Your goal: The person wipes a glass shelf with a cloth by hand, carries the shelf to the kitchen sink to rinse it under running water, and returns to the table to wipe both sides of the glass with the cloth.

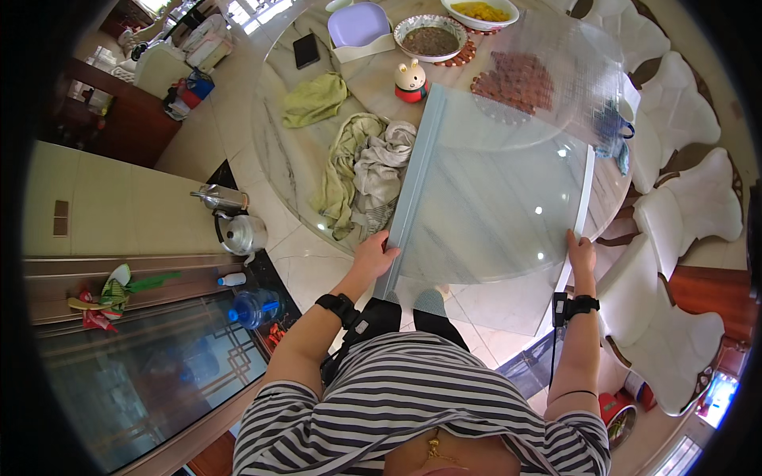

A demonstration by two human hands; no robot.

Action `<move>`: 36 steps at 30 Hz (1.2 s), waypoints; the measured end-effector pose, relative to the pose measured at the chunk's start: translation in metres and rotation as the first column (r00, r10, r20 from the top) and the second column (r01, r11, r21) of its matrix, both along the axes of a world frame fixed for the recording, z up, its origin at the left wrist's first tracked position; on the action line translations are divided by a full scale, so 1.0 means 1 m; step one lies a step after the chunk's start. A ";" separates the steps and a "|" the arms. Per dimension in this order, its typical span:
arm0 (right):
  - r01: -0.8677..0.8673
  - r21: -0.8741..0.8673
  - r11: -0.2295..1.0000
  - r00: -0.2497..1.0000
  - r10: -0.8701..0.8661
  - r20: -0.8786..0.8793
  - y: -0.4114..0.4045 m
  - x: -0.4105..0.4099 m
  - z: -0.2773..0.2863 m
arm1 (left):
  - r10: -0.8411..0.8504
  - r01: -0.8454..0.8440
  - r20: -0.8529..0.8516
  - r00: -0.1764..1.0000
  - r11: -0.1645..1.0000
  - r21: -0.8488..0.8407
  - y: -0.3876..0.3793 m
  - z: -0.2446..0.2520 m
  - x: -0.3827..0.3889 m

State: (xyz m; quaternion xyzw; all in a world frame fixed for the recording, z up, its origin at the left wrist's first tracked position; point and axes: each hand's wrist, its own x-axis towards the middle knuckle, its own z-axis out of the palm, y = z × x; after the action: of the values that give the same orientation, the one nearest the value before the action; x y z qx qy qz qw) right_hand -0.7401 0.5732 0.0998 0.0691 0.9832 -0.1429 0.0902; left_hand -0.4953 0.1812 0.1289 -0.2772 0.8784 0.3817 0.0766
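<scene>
A clear glass-like shelf panel [494,196] is held over the table's near side and past its edge. It has a grey-blue trim strip [417,178] along its left side and a white strip [586,184] along its right. My left hand [375,256] grips the grey-blue strip near its lower end. The white strip is in my right hand [581,253], the thumb on top. The tabletop and part of the legs show through the panel. Left of it lie a crumpled grey cloth [384,157] and a yellow-green cloth [342,178].
The round marble table [274,137] bears another green cloth [315,100], a phone [306,51], a purple tray [358,24], a rabbit figurine [411,80] and a bowl of food [431,41]. White chairs [684,202] line the right. A kettle [241,234] stands left.
</scene>
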 end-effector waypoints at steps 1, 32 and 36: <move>-0.001 0.022 1.000 1.000 0.001 -0.014 -0.001 0.002 0.000 | 0.007 -0.006 -0.023 1.000 1.000 0.010 0.001 -0.003 0.000; -0.324 0.066 0.944 0.946 0.325 -0.004 -0.135 0.117 0.045 | -0.388 0.032 -0.390 0.835 0.742 -0.670 -0.086 0.045 -0.117; -0.331 0.056 0.942 0.939 0.324 0.115 -0.157 0.118 0.051 | -0.398 0.186 -0.138 0.907 0.672 -0.717 -0.099 0.031 -0.129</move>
State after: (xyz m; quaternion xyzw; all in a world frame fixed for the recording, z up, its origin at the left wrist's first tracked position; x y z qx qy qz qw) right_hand -0.6221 0.4164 0.1505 -0.0849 0.9796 -0.0853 0.1610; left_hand -0.6244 0.0822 0.1600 -0.0822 0.9908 0.0460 -0.0975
